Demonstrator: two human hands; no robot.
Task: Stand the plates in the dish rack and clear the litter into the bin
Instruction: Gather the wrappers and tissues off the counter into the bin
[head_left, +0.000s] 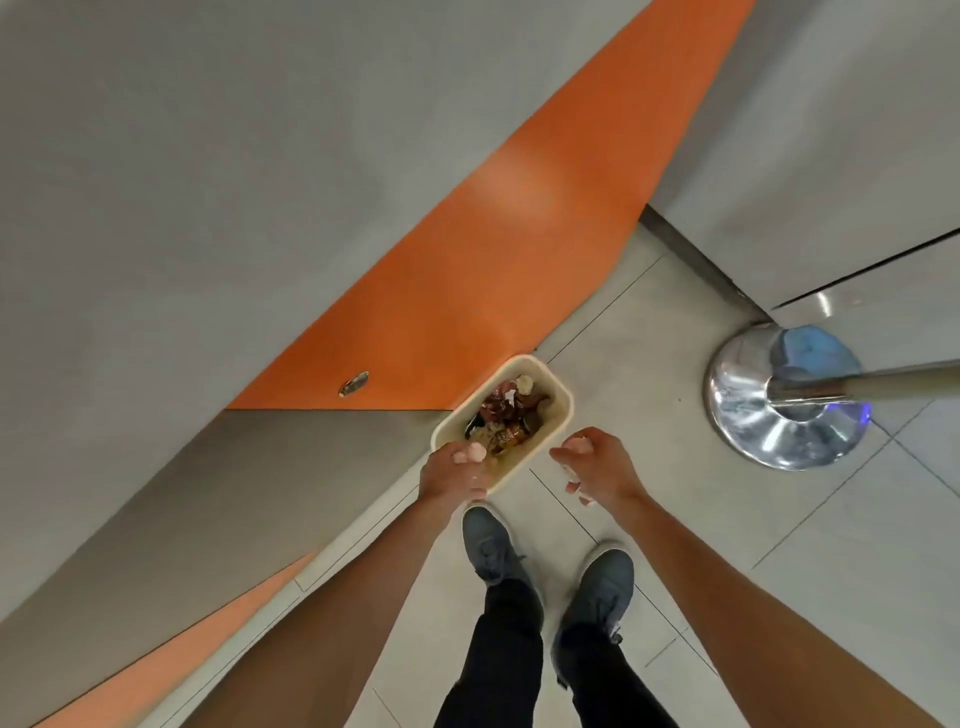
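A cream rectangular bin (558, 410) stands on the tiled floor against the wall and holds wrappers and other litter (511, 413). My left hand (454, 475) hangs over the bin's near left corner, fingers pointing down and loosely apart, with nothing visible in it. My right hand (597, 467) hovers just right of the bin's near end, above the floor, its fingers loosely curled and apart and nothing clearly in them. No plates or dish rack are in view.
A grey and orange wall (467, 291) runs along the left, with a small round metal fitting (354, 383). A shiny metal post base (784, 400) stands on the floor at right. My two grey shoes (545, 566) are just behind the bin.
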